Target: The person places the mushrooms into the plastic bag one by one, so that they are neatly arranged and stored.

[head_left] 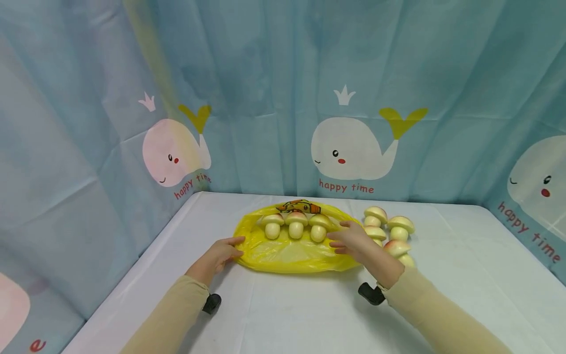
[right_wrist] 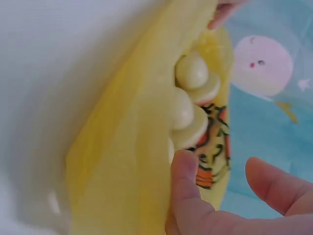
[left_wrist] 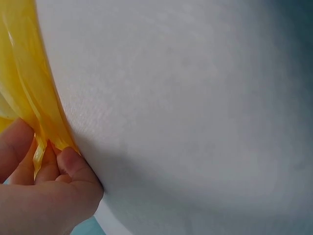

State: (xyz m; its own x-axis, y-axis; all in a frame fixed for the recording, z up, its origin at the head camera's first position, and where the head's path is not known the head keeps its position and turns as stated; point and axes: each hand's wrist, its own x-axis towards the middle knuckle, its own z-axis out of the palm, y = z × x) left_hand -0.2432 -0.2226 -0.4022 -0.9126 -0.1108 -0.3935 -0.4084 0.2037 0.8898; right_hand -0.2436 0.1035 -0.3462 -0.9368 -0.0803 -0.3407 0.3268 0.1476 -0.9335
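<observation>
A yellow plastic bag (head_left: 287, 264) lies on the table with its mouth spread wide. Three toy mushrooms (head_left: 296, 230), cream with reddish tinted caps, stand in a row inside it. At the bag's left end my left hand (head_left: 219, 254) grips the gathered edge; in the left wrist view the curled fingers (left_wrist: 49, 164) hold the crumpled plastic (left_wrist: 36, 83). My right hand (head_left: 357, 241) is at the right end. In the right wrist view its index finger (right_wrist: 185, 176) touches the rim and the thumb (right_wrist: 269, 183) stands apart, with two mushrooms (right_wrist: 191, 71) plain beyond and another mostly hidden.
Several more toy mushrooms (head_left: 400, 228) stand on the white table (head_left: 283, 314) just right of the bag, partly behind my right forearm. A blue curtain (head_left: 265, 98) with whale prints hangs at the back and sides. Black straps (head_left: 371, 294) show under both wrists.
</observation>
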